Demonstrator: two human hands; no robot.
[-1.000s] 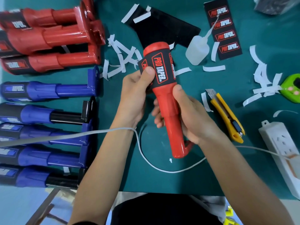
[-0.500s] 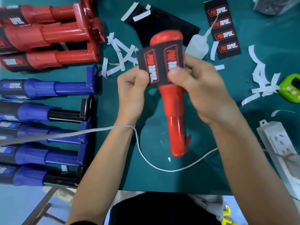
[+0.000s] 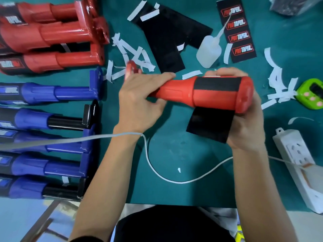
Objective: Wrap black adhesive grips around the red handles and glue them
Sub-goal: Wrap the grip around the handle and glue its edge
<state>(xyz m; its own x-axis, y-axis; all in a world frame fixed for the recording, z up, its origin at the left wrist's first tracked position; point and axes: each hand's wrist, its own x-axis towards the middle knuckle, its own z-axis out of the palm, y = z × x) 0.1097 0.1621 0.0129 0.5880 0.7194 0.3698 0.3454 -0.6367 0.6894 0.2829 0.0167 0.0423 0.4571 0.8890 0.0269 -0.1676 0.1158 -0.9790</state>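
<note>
While both hands grip it, the red handle lies crosswise over the middle of the teal tabletop, thick end to the right, narrow shaft to the left.

- Black grip: banded round the thick part of the red handle; one loose flap hangs below it, unstuck, beside the right palm.
- Left hand: fingers curled round the narrow shaft, closed on it from above and below.
- Right hand: cups the thick end from beneath, its fingertips wrapped over the far side at the grip's upper edge.
- Finished red handles, three: stacked at upper left, lettered black wraps at their left ends.
- Blue handles, a column: down the left edge, some with black shafts.
- Glue bottle: translucent, long nozzle, lying tilted beyond the red handle.
- Label sheet: black, four red-and-white logos, under the nozzle tip.
- Black sheet offcuts: upper centre.
- White backing strips: scattered, upper centre and at right.
- Green timer: right edge.
- White power strip: lower right.
- White cable: looped under both forearms.
</note>
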